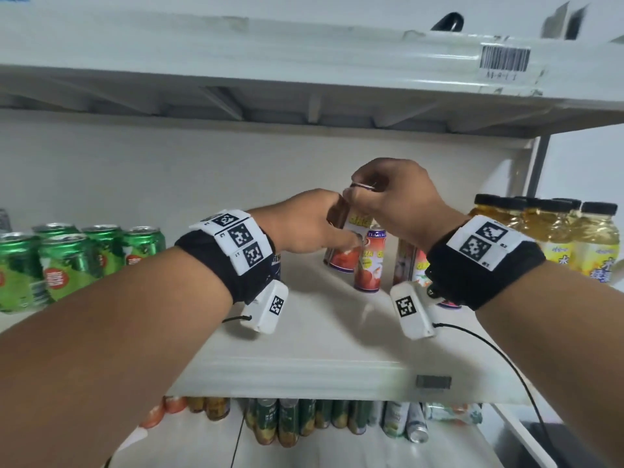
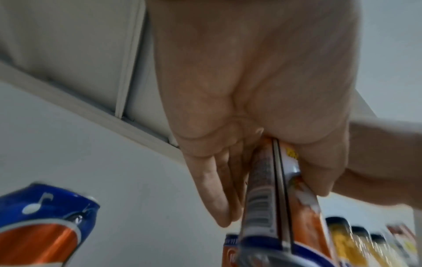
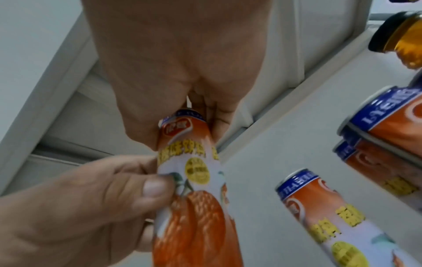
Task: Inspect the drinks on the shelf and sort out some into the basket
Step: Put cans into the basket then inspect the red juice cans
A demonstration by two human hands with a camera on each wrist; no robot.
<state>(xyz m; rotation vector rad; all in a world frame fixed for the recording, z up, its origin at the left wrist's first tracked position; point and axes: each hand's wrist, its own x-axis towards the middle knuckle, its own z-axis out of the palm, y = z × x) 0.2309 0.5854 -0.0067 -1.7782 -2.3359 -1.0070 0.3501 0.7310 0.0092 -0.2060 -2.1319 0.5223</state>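
White metal shelf (image 1: 304, 336), middle tier: slim orange-and-white fruit-print drink can (image 3: 194, 189) raised off it, tilted, left hand (image 1: 304, 224) wrapped round its body, right hand (image 1: 401, 201) pinching its top rim (basket unseen); advise slow turning, firm grip, clear of standing cans.

White shelf (image 1: 304, 342): green cans (image 1: 67, 261), orange cans (image 1: 369, 261), yellow bottles (image 1: 553, 231).

Left hand (image 1: 304, 224) gripping; right hand (image 1: 398, 194) apparently pinching.
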